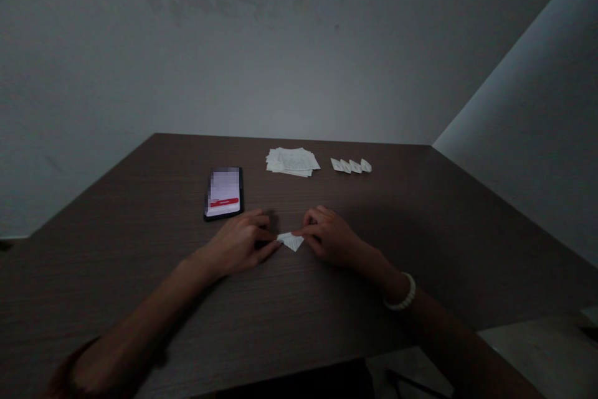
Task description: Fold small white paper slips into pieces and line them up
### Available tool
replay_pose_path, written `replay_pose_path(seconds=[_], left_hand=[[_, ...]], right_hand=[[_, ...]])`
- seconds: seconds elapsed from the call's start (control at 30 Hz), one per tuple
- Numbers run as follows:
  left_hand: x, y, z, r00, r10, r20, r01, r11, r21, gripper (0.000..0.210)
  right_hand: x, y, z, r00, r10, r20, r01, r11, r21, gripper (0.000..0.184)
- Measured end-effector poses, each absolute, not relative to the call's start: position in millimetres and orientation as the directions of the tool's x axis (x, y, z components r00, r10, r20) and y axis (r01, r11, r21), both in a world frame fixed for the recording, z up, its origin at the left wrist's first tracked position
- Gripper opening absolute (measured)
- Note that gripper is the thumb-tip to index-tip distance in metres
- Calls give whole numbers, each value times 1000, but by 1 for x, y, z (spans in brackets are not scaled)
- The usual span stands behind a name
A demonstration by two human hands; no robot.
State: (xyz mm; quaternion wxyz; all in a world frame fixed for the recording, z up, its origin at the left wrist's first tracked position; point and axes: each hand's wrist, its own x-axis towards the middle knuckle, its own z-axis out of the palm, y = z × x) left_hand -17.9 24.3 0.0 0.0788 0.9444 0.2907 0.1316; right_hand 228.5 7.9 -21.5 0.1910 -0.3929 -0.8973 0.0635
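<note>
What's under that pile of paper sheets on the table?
The wood-grain table shows around the pile of paper sheets; lower sheets' edges poke out, but whatever lies fully beneath is covered.

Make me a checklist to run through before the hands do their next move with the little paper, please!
1. Left hand on the small folded paper: ok, at its left end.
2. Right hand on it: ok, at its right end.
3. Phone not touching left hand: cannot tell, they look close.
4. Paper stack apart from the folded pieces: ok.
5. Bright light: not ok, it's dim.
</note>
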Motion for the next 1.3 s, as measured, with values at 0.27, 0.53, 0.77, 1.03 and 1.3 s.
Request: replay_pose_path(seconds=[0.27,0.53,0.77,1.03,1.3], left_hand=[[-16,25,-7,760,600,250,557,-799,224,34],[-7,23,-13,738,632,236,610,-774,169,26],[-8,23,-19,737,635,231,588,-771,245,17],[-6,22,-17,637,713,292,529,-681,506,8],[-12,22,-12,730,445,519,491,-869,56,17]], right_hand=[[238,5,-19,-548,780,302,727,623,-289,15],[232,11,-20,-555,780,289,713,625,-317,14],[231,13,-23,-547,782,298,665,623,-412,11],[231,11,-24,-480,753,450,588,657,-472,7],[232,8,-19,-580,605,546,612,766,-197,10]])
